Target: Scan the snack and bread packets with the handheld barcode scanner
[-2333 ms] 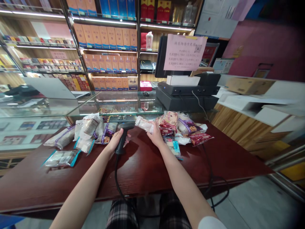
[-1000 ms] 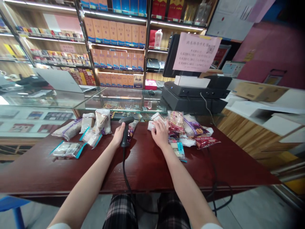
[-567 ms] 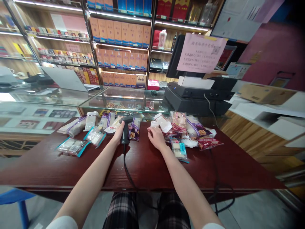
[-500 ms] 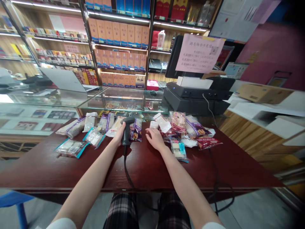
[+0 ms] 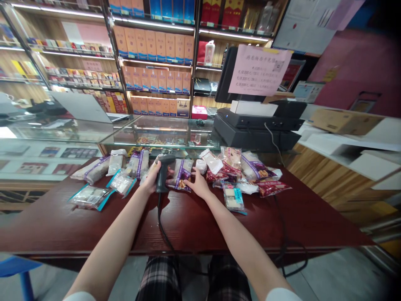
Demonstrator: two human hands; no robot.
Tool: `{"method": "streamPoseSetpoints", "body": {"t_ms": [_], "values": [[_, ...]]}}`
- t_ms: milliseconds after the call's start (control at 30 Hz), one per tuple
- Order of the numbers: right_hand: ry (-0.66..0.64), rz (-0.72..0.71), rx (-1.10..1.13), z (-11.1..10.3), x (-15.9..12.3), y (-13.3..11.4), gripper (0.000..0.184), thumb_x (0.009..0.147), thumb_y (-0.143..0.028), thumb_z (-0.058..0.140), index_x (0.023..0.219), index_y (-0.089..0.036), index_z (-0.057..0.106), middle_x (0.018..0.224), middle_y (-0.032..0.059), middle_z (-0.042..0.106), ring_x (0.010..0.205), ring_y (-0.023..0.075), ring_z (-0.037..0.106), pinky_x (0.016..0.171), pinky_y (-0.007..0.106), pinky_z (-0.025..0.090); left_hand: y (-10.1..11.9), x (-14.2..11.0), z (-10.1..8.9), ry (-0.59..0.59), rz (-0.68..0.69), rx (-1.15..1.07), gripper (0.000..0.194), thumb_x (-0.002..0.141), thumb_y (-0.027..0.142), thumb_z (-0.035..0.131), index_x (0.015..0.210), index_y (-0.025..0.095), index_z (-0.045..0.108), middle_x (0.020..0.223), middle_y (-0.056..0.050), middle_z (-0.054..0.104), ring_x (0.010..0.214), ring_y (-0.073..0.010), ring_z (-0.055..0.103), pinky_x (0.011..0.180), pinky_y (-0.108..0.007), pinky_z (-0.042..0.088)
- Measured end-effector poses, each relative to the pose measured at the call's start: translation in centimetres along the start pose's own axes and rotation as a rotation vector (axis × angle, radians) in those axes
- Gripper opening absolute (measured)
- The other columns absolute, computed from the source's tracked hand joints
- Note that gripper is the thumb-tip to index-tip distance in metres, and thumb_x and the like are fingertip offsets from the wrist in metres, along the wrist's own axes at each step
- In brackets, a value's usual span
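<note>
My left hand (image 5: 150,179) is wrapped round the grip of a black corded barcode scanner (image 5: 163,173), held upright over the dark red table (image 5: 194,221). Just right of the scanner lies a purple and white snack packet (image 5: 181,172). My right hand (image 5: 197,185) rests on the table with spread fingers, its fingertips on that packet's lower edge. A pile of snack packets (image 5: 244,169) lies to the right of my right hand. More packets (image 5: 125,167) lie to the left of the scanner.
A teal-edged packet (image 5: 89,195) lies at the table's left. A glass display counter (image 5: 150,131) runs behind the table. A black register with a monitor and pink notice (image 5: 255,117) stands at the back right. Shelves of boxed goods (image 5: 153,62) fill the wall. Black cables (image 5: 283,234) hang off the table's right front.
My right hand left the right-hand pile and moved left to the purple packet beside the scanner. A purple packet now lies by the scanner. My left hand kept its hold on the scanner.
</note>
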State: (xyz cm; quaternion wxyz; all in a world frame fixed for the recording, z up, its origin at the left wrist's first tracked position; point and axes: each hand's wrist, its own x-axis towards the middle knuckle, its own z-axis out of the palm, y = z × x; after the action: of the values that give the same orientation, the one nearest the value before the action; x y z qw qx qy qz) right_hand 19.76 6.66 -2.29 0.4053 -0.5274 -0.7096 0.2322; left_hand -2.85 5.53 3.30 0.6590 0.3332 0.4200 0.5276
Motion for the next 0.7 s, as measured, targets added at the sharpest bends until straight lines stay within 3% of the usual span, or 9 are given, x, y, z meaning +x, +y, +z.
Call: {"method": "streamPoseSetpoints", "body": {"t_ms": [100, 167, 333, 433, 600, 700], "values": [[0.016, 0.048, 0.311, -0.1, 0.4, 0.4, 0.067, 0.077, -0.028, 0.073, 0.136, -0.02, 0.041, 0.127, 0.0159, 0.066, 0.097, 0.0211, 0.071, 0.087, 0.039, 0.055, -0.5, -0.3, 0.8, -0.047, -0.069, -0.009, 0.057, 0.087, 0.065, 0.054, 0.116, 0.017, 0.065, 0.087, -0.013, 0.074, 0.08, -0.0258, 0.073, 0.063, -0.038, 0.061], [0.035, 0.069, 0.399, -0.2, 0.5, 0.4, 0.069, 0.073, -0.029, 0.075, 0.134, -0.019, 0.043, 0.13, 0.0169, 0.063, 0.1, 0.0212, 0.07, 0.087, 0.037, 0.056, -0.9, -0.3, 1.1, -0.067, -0.098, -0.016, 0.061, 0.087, 0.069, 0.05, 0.116, 0.017, 0.065, 0.084, -0.013, 0.073, 0.079, -0.0263, 0.073, 0.063, -0.039, 0.062], [0.065, 0.097, 0.263, -1.1, 0.6, -0.2, 0.052, 0.066, -0.026, 0.08, 0.114, -0.017, 0.063, 0.112, 0.0112, 0.071, 0.103, 0.0257, 0.068, 0.096, 0.043, 0.052, -1.5, 0.0, 1.1, -0.112, -0.047, -0.006, 0.066, 0.087, 0.073, 0.043, 0.121, 0.02, 0.064, 0.086, -0.013, 0.073, 0.083, -0.027, 0.072, 0.067, -0.041, 0.061], [0.035, 0.036, 0.237, -2.7, 0.9, -0.4, 0.048, 0.068, -0.02, 0.076, 0.114, -0.016, 0.066, 0.109, 0.0089, 0.073, 0.1, 0.0246, 0.069, 0.096, 0.042, 0.052, -1.2, -0.1, 1.0, -0.09, 0.011, 0.016, 0.064, 0.087, 0.07, 0.047, 0.124, 0.02, 0.063, 0.087, -0.012, 0.072, 0.079, -0.0258, 0.071, 0.065, -0.038, 0.06], [0.065, -0.091, 0.16, -6.4, 1.1, -0.3, 0.05, 0.068, -0.013, 0.069, 0.118, -0.019, 0.068, 0.117, 0.008, 0.071, 0.109, 0.0245, 0.066, 0.1, 0.042, 0.05, 0.0, -0.8, 0.8, -0.142, 0.077, 0.162, 0.068, 0.084, 0.075, 0.046, 0.117, 0.018, 0.065, 0.079, -0.009, 0.07, 0.051, -0.0151, 0.059, 0.042, -0.026, 0.045], [0.042, -0.151, 0.089, -8.2, 0.9, -0.2, 0.048, 0.069, -0.013, 0.068, 0.117, -0.019, 0.07, 0.118, 0.008, 0.07, 0.109, 0.0245, 0.066, 0.102, 0.042, 0.048, 0.2, -1.2, 0.9, -0.161, 0.174, 0.272, 0.064, 0.081, 0.074, 0.052, 0.112, 0.019, 0.066, 0.07, -0.006, 0.067, 0.042, -0.0109, 0.049, 0.037, -0.023, 0.037]]}}
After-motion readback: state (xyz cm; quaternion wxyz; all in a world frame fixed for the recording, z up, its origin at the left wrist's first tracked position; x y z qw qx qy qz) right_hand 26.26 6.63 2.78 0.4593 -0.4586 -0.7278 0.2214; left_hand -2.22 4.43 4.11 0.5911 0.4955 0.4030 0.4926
